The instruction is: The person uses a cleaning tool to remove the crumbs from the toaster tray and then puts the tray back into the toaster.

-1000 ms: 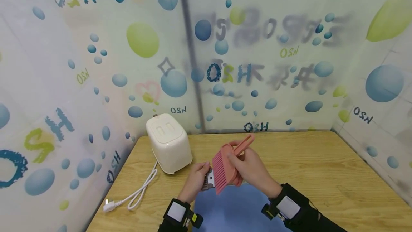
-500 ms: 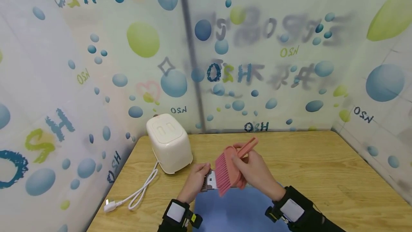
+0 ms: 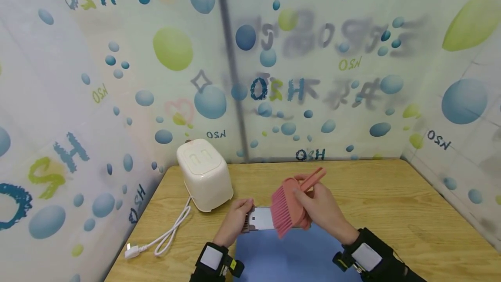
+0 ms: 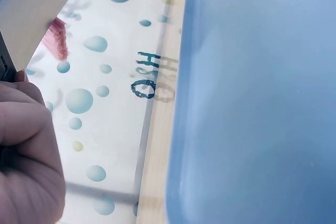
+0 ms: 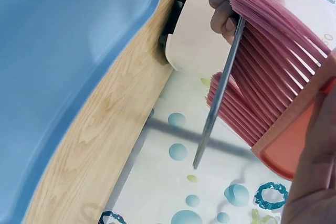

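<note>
My left hand grips the end of a thin, flat metal crumb tray, holding it above a blue tray. My right hand holds a coral-pink hand brush by its handle, which points up to the right. The brush's pink bristles lie over the crumb tray and hide its right part. In the right wrist view, the crumb tray appears edge-on, with bristles spreading on both sides of its edge. Only the bristle tips show past the crumb tray in the left wrist view.
A white toaster stands on the wooden table at the back left. Its white cord and plug lie toward the front left. The blue tray with a raised rim sits beneath the hands. Patterned curtains surround the table.
My right hand has drawn the brush rightward along the crumb tray, uncovering more of its silver surface. My left hand has stayed nearly in place.
</note>
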Demonstrator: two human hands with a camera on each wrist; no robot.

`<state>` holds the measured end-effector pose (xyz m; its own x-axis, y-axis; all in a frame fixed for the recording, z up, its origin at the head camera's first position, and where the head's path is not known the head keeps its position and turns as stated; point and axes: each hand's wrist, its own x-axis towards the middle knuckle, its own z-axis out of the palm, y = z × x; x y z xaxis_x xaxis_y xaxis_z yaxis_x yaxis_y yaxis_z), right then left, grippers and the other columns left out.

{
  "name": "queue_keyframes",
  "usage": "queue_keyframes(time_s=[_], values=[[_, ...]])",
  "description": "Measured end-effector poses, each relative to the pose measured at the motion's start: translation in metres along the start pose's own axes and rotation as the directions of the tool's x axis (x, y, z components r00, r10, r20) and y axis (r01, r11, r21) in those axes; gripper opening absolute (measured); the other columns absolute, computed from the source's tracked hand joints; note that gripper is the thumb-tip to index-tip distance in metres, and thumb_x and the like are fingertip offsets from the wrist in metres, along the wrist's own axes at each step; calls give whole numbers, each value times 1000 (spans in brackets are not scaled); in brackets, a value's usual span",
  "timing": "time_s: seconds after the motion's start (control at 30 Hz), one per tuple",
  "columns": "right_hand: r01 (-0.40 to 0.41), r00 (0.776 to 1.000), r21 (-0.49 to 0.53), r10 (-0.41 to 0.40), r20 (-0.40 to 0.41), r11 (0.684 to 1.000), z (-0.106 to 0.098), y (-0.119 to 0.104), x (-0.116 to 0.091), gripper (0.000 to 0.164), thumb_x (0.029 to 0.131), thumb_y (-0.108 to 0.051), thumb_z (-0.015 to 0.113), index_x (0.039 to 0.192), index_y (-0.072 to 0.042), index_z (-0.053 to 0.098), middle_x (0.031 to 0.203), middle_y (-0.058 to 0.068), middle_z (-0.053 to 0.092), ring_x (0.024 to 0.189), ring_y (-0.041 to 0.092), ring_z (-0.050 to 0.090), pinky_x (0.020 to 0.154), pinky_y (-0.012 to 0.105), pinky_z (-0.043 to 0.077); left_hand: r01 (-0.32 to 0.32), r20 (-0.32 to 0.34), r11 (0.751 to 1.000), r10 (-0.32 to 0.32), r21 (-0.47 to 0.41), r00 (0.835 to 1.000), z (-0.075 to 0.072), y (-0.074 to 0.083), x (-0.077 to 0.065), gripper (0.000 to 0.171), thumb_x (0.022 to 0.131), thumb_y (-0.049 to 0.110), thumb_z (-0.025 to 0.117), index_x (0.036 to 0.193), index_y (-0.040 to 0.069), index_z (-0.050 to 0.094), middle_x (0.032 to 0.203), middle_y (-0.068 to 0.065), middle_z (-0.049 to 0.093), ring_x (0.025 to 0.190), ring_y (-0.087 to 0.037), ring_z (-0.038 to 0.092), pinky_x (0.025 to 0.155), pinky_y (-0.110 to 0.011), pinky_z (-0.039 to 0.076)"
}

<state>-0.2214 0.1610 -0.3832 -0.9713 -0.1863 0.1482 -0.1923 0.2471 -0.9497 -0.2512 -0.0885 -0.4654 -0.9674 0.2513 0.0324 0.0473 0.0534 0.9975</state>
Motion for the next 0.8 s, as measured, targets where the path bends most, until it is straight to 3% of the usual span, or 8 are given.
queue_keyframes(time_s=[0.2, 0.33, 0.5, 0.8], values=[[24, 1000, 19, -24, -6, 1000, -9, 6, -3, 48, 104, -20, 60, 144, 2, 42, 99, 19, 71, 62, 27, 71, 46, 36, 54, -10, 1, 1000, 10, -9, 1000, -1, 0, 0, 34, 110, 25, 43, 88, 4, 58, 77, -4, 57, 69, -14, 60, 61, -24, 49], [23, 1000, 6, -23, -16, 1000, -14, 9, -5, 48, 104, -19, 60, 144, 2, 43, 94, 18, 72, 56, 27, 69, 45, 36, 53, -10, -7, 1000, 10, -7, 1000, 0, 2, -2, 34, 110, 25, 43, 86, 5, 58, 75, 0, 55, 67, -12, 59, 60, -24, 48], [5, 1000, 7, -4, -4, 1000, -18, 9, -7, 49, 105, -21, 59, 146, 1, 41, 81, 16, 71, 44, 27, 62, 43, 38, 52, -11, -22, 1000, 12, 5, 1000, 0, 3, -2, 34, 110, 25, 44, 88, 4, 59, 76, 1, 54, 70, -16, 59, 61, -25, 48], [-30, 999, 29, 31, -26, 999, -29, 12, -12, 51, 105, -21, 59, 147, 0, 40, 80, 17, 71, 45, 28, 62, 42, 37, 51, -8, -22, 1000, 9, 27, 1000, -2, -1, 0, 34, 110, 22, 42, 86, 5, 58, 77, 0, 53, 75, -22, 58, 66, -26, 46]])
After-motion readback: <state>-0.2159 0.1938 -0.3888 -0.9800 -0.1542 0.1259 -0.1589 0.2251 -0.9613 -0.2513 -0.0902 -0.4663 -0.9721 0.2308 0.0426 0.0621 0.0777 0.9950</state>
